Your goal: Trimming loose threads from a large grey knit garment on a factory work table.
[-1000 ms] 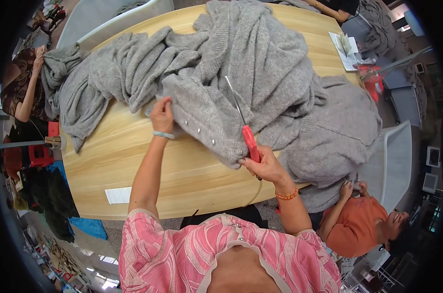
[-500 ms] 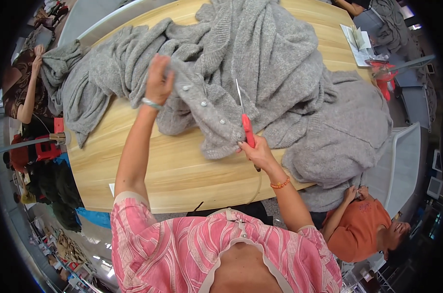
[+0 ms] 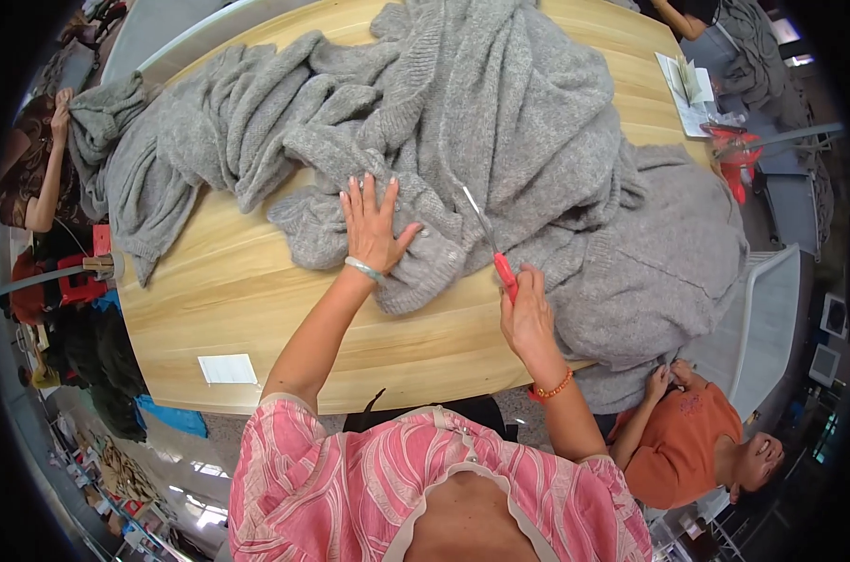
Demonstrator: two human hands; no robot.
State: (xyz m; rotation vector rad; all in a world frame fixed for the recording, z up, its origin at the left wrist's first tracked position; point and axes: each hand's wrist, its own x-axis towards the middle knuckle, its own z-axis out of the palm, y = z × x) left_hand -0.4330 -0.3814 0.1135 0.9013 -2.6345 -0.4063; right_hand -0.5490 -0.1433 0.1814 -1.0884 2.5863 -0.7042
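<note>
My left hand [image 3: 373, 229] lies flat with spread fingers on a grey knitted cardigan [image 3: 427, 272]; a pale bangle circles that wrist. The cardigan is bunched near the table's front, and at least one button shows beside my thumb. To its right, my right hand [image 3: 530, 323] is closed round the red handle of a pair of scissors [image 3: 504, 270]. Their slim metal blades point up and left over the grey knitwear, looking closed. Whether the tip touches the fabric I cannot tell.
Heaped grey knitwear [image 3: 528, 112] covers much of the wooden table [image 3: 191, 309]. A white paper [image 3: 226, 368] lies at the front left, and a booklet [image 3: 687, 89] at the far right. One person [image 3: 692, 440] handles grey knit at the right; another person's arm [image 3: 52, 173] is at the left.
My left hand has let go of the raised button band and come down flat on the cardigan. My right hand has moved right and lower with the scissors, away from the buttons.
</note>
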